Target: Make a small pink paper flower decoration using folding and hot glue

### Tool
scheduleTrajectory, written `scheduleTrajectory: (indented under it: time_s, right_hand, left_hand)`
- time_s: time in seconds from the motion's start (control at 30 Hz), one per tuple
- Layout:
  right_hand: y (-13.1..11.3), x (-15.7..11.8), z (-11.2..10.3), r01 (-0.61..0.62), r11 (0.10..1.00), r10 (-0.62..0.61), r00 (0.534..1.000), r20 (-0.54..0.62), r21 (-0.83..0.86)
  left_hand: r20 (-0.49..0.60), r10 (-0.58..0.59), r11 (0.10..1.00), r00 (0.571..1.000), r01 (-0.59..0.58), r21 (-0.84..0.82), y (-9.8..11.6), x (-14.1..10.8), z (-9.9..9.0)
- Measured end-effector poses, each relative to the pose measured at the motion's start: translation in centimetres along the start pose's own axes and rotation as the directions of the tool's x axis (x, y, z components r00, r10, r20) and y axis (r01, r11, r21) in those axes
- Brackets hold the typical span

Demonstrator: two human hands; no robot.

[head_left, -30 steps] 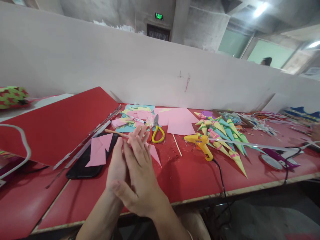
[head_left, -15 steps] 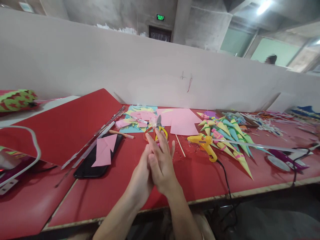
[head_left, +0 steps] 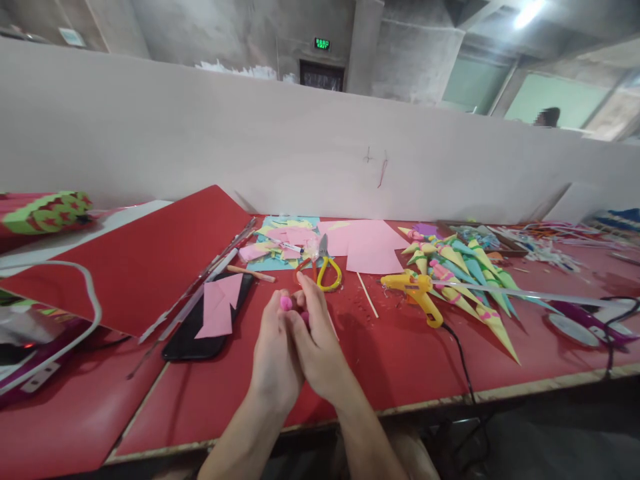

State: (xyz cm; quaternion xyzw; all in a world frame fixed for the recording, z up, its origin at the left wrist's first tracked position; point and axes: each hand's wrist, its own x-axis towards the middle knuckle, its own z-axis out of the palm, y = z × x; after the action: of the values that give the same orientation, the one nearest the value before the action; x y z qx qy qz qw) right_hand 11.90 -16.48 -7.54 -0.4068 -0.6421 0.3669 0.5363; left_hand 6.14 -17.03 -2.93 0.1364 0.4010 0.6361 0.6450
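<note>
Both my hands are cupped together above the red table [head_left: 395, 360]. My left hand [head_left: 277, 347] is curled round a small bright pink piece [head_left: 285, 303], which shows at its fingertips. Pressed against it, my right hand [head_left: 317, 340] wraps its fingers over darker pink material that is mostly hidden between the palms. Just beyond the fingers lie yellow-handled scissors [head_left: 329, 272]. A thin stick [head_left: 367, 295] and a yellow glue gun [head_left: 415, 291] rest to the right. Pink paper sheets [head_left: 373, 247] lie behind.
On the left are a black phone [head_left: 193, 347] with pink paper [head_left: 219, 307] on it and a large red board [head_left: 150, 260]. Paper scraps [head_left: 280, 240] lie behind. Decorated paper cones [head_left: 470, 267] and a purple tool [head_left: 580, 320] are on the right.
My flat, pressed-together hands have curled and shifted slightly left and nearer. Pink pieces now show between them, and the scissors are less covered.
</note>
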Motion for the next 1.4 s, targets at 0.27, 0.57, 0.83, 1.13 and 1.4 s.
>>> scheduleTrajectory:
  time_s: [0.27,0.57,0.83,1.13,1.4]
  right_hand:
    - [0.2,0.4,0.7,0.031,0.976,-0.01,0.995,-0.1,0.213]
    - [0.9,0.9,-1.8,0.032,0.996,-0.053,0.964,-0.262,-0.084]
    - [2.0,0.5,-3.5,-0.202,0.665,0.229,0.972,-0.062,-0.719]
    - [1.2,0.9,-3.0,-0.302,0.496,0.415,0.906,-0.083,-0.814]
    - [1.3,1.2,-3.7,-0.249,0.894,0.142,0.946,-0.291,-0.373]
  left_hand:
    - [0.076,0.239,0.962,0.968,-0.247,0.119,1.8,0.2,-0.4]
    - [0.244,0.08,0.974,0.966,-0.024,-0.224,1.4,1.5,-0.8]
    - [0.364,0.195,0.944,0.911,-0.074,-0.32,2.5,2.3,-1.5]
    - [0.328,0.158,0.986,0.931,-0.129,-0.109,3.1,3.2,-2.3]
    - [0.196,0.444,0.841,0.874,-0.482,0.245,3.0,5.9,-3.6]
